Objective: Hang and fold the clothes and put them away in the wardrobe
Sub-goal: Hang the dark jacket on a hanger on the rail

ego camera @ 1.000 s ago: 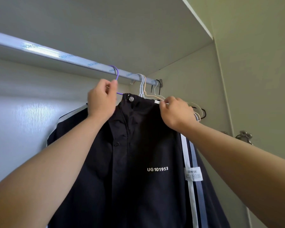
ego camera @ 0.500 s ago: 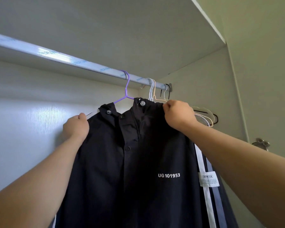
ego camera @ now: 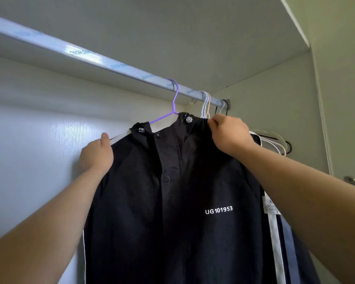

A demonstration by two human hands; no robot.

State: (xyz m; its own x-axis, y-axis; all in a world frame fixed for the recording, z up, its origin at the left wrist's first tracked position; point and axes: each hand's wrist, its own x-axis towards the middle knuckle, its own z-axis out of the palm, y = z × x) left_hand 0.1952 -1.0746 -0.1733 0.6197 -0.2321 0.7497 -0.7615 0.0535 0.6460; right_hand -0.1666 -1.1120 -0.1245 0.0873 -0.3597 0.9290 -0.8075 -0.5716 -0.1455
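A black jacket (ego camera: 172, 201) with white "UG101953" lettering hangs on a purple hanger (ego camera: 173, 105), whose hook sits over the wardrobe rail (ego camera: 86, 54). My left hand (ego camera: 96, 154) grips the jacket's left shoulder, thumb up along the white seam stripe. On the other side, my right hand (ego camera: 230, 134) pinches the fabric at the right of the collar. A white and blue stripe runs down the jacket's right sleeve.
Several bare hangers (ego camera: 206, 103), white, cream and black, hang on the rail to the right of the jacket, near the side wall (ego camera: 275, 99). The shelf underside (ego camera: 172, 33) lies close above the rail. A metal door hinge (ego camera: 354, 182) shows at the right edge.
My left hand let go of the purple hanger's hook and dropped to the jacket's left shoulder. The right hand stayed at the collar. The view tilted slightly.
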